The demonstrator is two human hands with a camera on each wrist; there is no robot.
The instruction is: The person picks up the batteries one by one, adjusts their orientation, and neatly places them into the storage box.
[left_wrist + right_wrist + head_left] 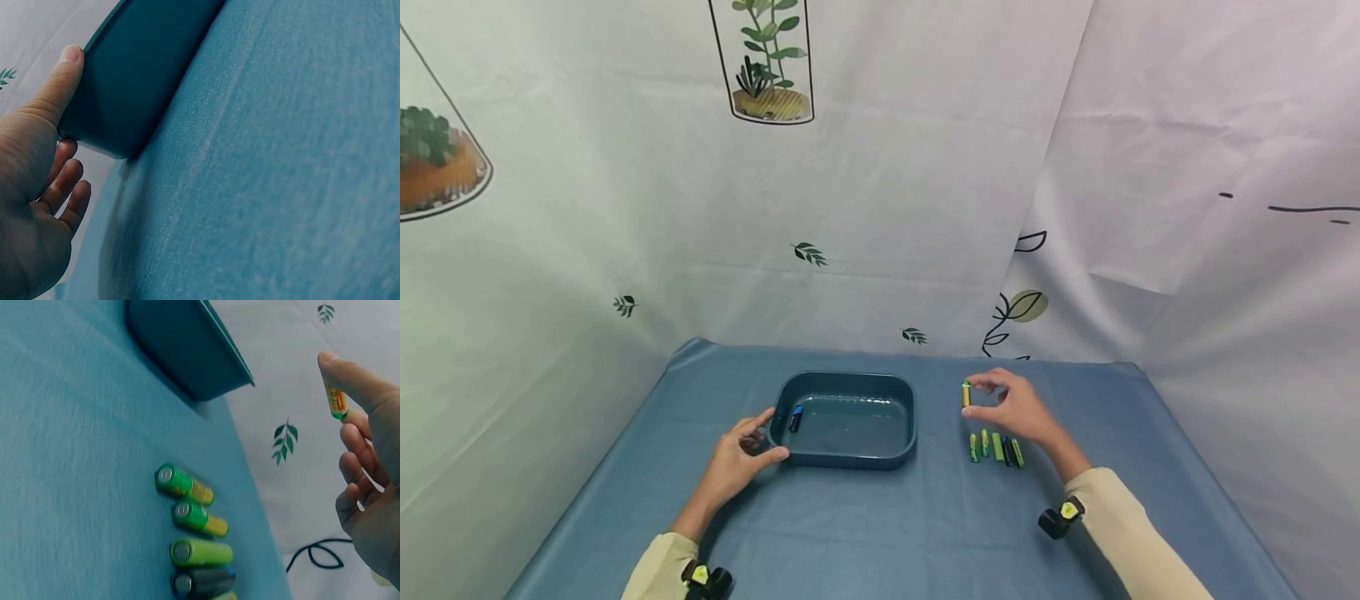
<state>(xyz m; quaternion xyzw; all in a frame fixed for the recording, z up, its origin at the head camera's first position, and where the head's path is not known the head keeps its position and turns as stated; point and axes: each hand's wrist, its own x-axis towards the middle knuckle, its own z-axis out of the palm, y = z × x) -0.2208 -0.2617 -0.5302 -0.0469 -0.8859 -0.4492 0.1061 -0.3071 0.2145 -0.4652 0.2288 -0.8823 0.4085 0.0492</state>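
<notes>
Here's the blue cloth [842, 533] spread wide, and any ruck dragged up in it could set loose cells rolling. Left of centre sits the teal dish [842, 461], and the danger is a tug: pulled hard at one corner, it could skid or tip. That corner belongs to the left hand [735, 458], thumb on the near wall, fingers round the left side, only partly closed, the lower fingers loosely curled. Over on the right, the right hand [1015, 408] has thumb and finger parted by just a battery's length, the others bent and clear. Just nearer lies the row of five batteries [997, 447], on their sides; a dropped wrist could scatter them. Now the gold-and-green battery [966, 395], pinched end to end above the cloth, right of the dish: squeeze off-line and it could pop out. Last, the dark battery [796, 418] inside the dish at the left; a jolt there might send it rolling, though whether it lies flat I can't tell.
</notes>
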